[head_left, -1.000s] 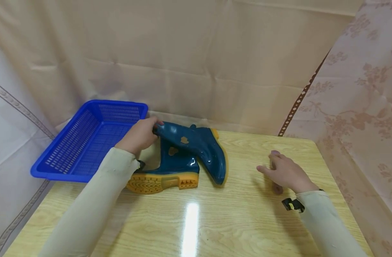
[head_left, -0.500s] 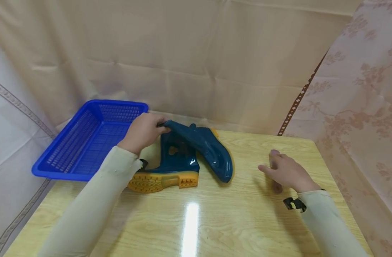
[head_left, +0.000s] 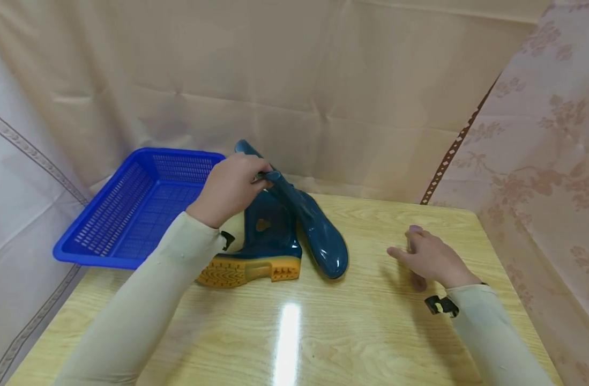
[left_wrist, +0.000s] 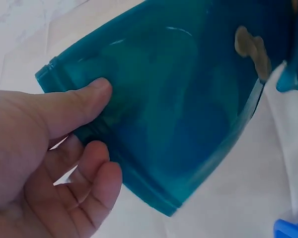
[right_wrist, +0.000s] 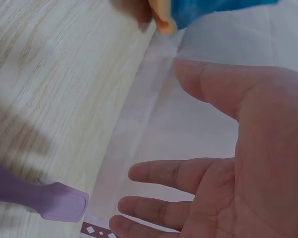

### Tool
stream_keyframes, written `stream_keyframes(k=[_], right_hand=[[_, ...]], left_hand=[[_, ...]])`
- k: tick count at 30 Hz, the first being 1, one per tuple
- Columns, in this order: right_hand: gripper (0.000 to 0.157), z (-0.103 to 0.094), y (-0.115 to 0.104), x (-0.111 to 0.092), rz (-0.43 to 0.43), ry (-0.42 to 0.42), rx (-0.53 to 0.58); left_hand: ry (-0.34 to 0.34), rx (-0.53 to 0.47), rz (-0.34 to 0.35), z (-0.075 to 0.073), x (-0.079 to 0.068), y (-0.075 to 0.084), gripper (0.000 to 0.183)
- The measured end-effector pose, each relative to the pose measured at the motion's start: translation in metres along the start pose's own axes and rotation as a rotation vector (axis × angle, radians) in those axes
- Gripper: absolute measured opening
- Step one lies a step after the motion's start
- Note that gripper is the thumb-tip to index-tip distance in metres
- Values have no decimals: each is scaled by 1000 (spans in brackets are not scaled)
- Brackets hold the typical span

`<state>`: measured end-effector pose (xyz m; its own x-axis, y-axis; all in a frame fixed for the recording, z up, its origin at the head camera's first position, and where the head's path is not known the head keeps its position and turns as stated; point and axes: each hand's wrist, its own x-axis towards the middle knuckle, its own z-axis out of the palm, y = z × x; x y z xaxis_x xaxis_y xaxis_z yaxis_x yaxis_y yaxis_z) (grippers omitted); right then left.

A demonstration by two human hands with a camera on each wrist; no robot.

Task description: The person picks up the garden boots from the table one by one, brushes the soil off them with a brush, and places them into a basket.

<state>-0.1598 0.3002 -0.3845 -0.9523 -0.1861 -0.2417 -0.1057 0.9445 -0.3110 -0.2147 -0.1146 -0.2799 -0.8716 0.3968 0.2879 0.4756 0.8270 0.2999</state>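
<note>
My left hand (head_left: 233, 182) pinches the top edge of a dark teal rubber boot (head_left: 325, 241), whose shaft tilts up while its toe points down toward the table. In the left wrist view the thumb lies over the boot's shaft (left_wrist: 169, 114) and the fingers curl at its rim. A second teal rubber boot (head_left: 267, 230) lies on its side just left of it, its yellow treaded sole (head_left: 243, 272) facing me. My right hand (head_left: 431, 260) hovers with spread fingers over a purple-handled item (right_wrist: 64, 202), mostly hidden beneath it in the head view.
A blue plastic basket (head_left: 98, 262) stands at the back left, beside the boots. The light wood table (head_left: 362, 327) meets a beige curtain (head_left: 371, 107) behind and a flowered cloth (head_left: 554, 177) at the right.
My left hand has moved up and to the right, lifting the boot's shaft so it stands more steeply. The lying boot is more exposed. The right hand stays in place.
</note>
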Motion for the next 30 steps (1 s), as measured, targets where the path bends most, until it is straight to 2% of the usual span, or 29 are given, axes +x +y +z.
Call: stream_keyframes(k=[3, 6, 9, 11, 13, 17, 22, 24, 30], right_hand=[[92, 2, 0, 0, 16, -24, 20], [108, 4, -1, 0, 26, -31, 30], [92, 5, -2, 1, 28, -23, 25], [75, 5, -2, 1, 27, -19, 29], [65, 6, -1, 0, 33, -23, 40], [63, 8, 1, -3, 39, -25, 57], [65, 12, 2, -4, 46, -18, 80], [69, 15, 4, -6, 48, -11, 88], [107, 27, 9, -8, 47, 21, 118]], left_hand=[[9, -36, 26, 0, 5, 8, 13], [-16, -82, 55, 4, 7, 8, 15], [-41, -122, 76, 8, 10, 3, 21], [-57, -153, 73, 11, 13, -3, 28], [-72, -180, 60, 15, 17, -9, 38], [-91, -230, 1, 25, 28, -21, 59], [-39, -347, -56, 36, 39, -35, 68], [-27, -406, -52, 42, 43, -40, 68], [-19, -572, -6, 55, 46, -44, 63]])
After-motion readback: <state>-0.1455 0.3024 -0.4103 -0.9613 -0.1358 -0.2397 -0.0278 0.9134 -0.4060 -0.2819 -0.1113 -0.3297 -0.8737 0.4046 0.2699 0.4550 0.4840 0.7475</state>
